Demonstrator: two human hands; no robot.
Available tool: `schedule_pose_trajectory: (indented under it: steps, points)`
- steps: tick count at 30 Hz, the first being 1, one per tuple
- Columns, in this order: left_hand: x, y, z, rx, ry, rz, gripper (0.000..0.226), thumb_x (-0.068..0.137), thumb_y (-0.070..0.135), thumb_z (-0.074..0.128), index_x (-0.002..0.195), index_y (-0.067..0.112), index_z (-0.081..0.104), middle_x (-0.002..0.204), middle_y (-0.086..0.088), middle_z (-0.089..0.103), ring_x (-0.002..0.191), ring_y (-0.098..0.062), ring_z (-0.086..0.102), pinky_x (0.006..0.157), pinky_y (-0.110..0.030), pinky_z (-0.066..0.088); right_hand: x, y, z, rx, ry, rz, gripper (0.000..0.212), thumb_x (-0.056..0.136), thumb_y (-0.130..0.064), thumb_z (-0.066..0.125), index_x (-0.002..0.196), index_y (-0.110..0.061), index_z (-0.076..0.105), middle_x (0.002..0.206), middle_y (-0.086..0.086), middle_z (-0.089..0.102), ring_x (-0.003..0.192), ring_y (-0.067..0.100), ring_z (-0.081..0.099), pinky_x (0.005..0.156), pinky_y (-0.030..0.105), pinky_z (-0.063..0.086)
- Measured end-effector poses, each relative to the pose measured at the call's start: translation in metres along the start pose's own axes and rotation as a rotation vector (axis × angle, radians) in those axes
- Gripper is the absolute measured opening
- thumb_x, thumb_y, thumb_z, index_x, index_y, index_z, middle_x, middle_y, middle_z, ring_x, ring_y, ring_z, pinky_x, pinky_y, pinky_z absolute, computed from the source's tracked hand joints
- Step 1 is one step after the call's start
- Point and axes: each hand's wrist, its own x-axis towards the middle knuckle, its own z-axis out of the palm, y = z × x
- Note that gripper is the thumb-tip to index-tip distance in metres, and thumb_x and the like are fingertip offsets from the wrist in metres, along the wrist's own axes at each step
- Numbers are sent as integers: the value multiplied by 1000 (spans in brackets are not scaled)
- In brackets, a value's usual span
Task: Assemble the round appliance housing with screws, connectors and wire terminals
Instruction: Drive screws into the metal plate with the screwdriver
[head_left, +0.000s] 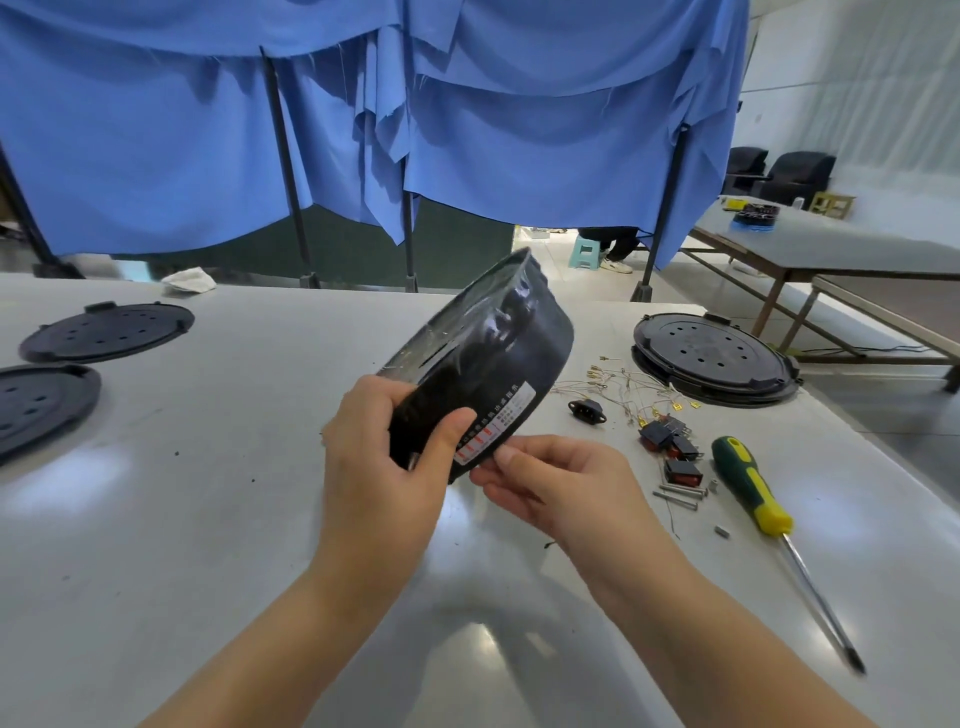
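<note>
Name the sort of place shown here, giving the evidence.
Probably a small assembly workshop: a worktable bearing a screwdriver, loose wired terminals and several black round covers, with blue cloth partitions behind.

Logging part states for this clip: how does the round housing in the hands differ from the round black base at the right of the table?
The round housing is held tilted in the air by the left hand and right hand; the round base lies flat on the table, untouched. The housing has a tall side wall with a label; the base is a low disc with holes. Both are black and round.
</note>
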Motion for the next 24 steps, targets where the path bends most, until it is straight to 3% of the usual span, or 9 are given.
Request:
schedule_pose_trajectory:
  steps: [4, 7, 11, 13, 19, 22, 24]
  points:
    - [1, -6, 6, 123, -36, 179, 22, 82, 29, 71, 80, 17, 52, 76, 7, 51, 69, -19, 51, 64, -44, 46, 4, -3, -9, 172, -53, 302, 24, 89, 11, 48, 94, 4, 71, 94, 15, 75, 84, 20, 73, 69, 27, 60]
    - [-1, -7, 9, 178, -71, 233, 27, 83, 34, 67, 79, 8, 58, 77, 7, 52, 72, -19, 50, 70, -43, 44, 3, -4, -22, 228, -97, 465, 32, 86, 9, 45, 97, 4, 74, 97, 11, 71, 82, 20, 69, 66, 31, 60]
    - [-9, -9, 12, 245, -211, 357, 24, 82, 34, 63, 79, 11, 60, 75, 8, 52, 71, -17, 52, 75, -35, 37, -9, -2, -42, 328, -215, 647, 36, 65, 5, 53, 95, 2, 73, 75, 7, 62, 59, 16, 60, 58, 29, 56]
    - [-15, -10, 16, 300, -286, 416, 21, 81, 34, 63, 77, 14, 60, 74, 7, 53, 72, -17, 52, 75, -28, 31, -15, 0, -49, 425, -292, 718, 35, 65, 6, 56, 97, 1, 68, 66, 2, 53, 51, 14, 52, 55, 27, 53]
    - [-29, -7, 27, 353, -406, 489, 20, 83, 32, 59, 73, 14, 57, 72, 5, 53, 69, -20, 52, 69, -31, 33, -22, 6, -56, 605, -287, 764, 15, 72, -2, 50, 86, -6, 53, 63, -3, 36, 49, 11, 38, 52, 24, 45]
    - [-30, -5, 26, 393, -447, 486, 20, 83, 33, 59, 74, 15, 56, 72, 5, 52, 67, -18, 48, 67, -29, 30, -23, 8, -57, 617, -252, 768, 16, 69, -4, 51, 84, -7, 51, 64, -4, 35, 50, 10, 35, 52, 23, 44]
    - [-30, -5, 24, 420, -471, 481, 20, 83, 32, 61, 73, 15, 54, 72, 5, 51, 66, -18, 47, 65, -28, 28, -24, 10, -60, 634, -240, 775, 24, 71, -5, 51, 94, -9, 48, 63, -3, 37, 48, 11, 37, 52, 24, 45]
